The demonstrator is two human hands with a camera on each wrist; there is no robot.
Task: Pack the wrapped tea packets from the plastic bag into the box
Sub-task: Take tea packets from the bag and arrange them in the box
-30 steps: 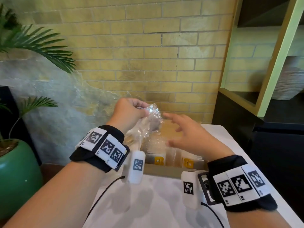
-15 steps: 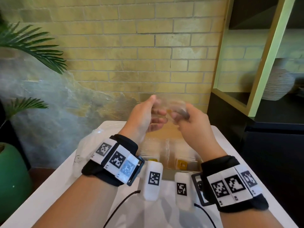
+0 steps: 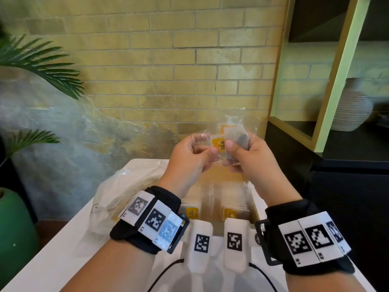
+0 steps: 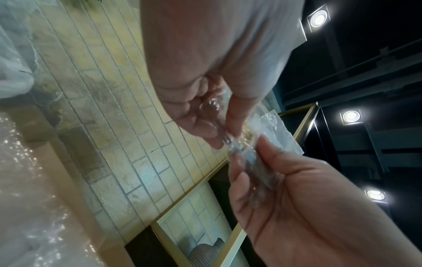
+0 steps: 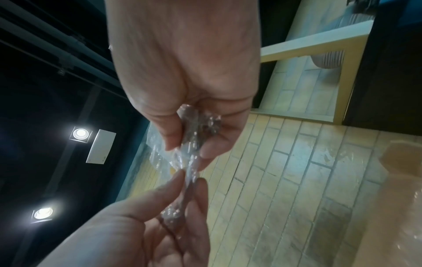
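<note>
A: Both forearms bare, and a black fabric band [image 3: 145,220] wraps the left wrist, three white tiles with black square codes in a row across it.

B: Same kit on the right band [image 3: 311,239], three coded tiles, plus a black frame on its inner edge.

A: Under each wrist hangs a white rounded pod [image 3: 201,245] with its own code.

B: And thin black cables [image 3: 166,275] trail from both.
</note>
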